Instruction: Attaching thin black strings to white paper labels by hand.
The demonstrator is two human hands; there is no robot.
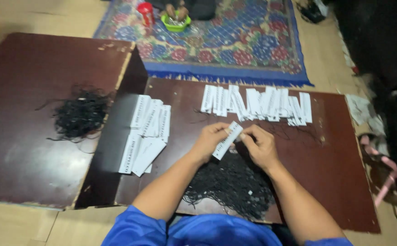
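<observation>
Where the 2 hands meet over the middle of the dark brown tabletop [335, 182], 1 white paper tag [227, 140] held tilted between them. Left hand [212, 141] clenched on the tag's upper half, thumb on its face. Right hand [261, 146] closed at the tag's upper end, fingertips pinched together; what lies between them too small to tell. Directly beneath the hands, toward the near edge, a heap of black strings [232, 184], partly overhanging that edge. Along the far edge, a row of white tags [257, 105] laid overlapping, loose black threads trailing beside them. At the left edge, a second pile of white tags [147, 134], fanned out and reaching over the seam onto the adjoining board. On that second board [21, 150], left of the seam, a separate tangle of black strings [81, 114], well apart from the hands. Beyond the far edge, a patterned blue rug [235, 41] on the floor, bearing a green bowl [175, 23] and a red cup [146, 12], with another person's hands at the bowl. Blue sleeves at the bottom of the view.
</observation>
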